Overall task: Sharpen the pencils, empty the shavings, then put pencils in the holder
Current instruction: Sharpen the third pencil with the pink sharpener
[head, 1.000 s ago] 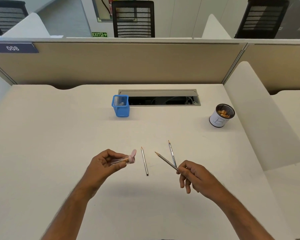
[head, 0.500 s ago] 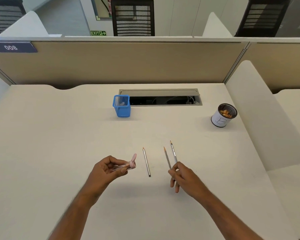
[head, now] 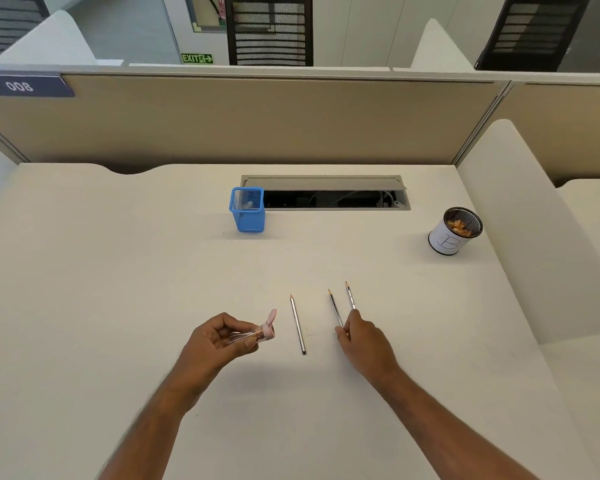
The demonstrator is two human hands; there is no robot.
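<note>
Pale cream worktop [head: 118, 289], smooth and matte. Far centre: blue mesh holder [head: 247, 210] beside an open cable tray [head: 326, 194]. Far right: white cup of shavings [head: 453, 234]. Near centre: three pencils, left pencil [head: 298, 324] apart, middle pencil [head: 335, 307] and right pencil [head: 350, 295] close together.

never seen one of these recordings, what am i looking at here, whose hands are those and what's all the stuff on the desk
There is no machine here: a person wears a camera on their head, so you look forward and down at their own two bare hands over a pale desk. The left hand holds a small clear sharpener with a pink cap, flipped open. The right hand rests on the lower ends of two pencils lying side by side; whether it grips them is unclear. A third pencil lies alone between the hands. Further back stand a blue mesh holder and, to the right, a white cup with orange-brown shavings inside.
</note>
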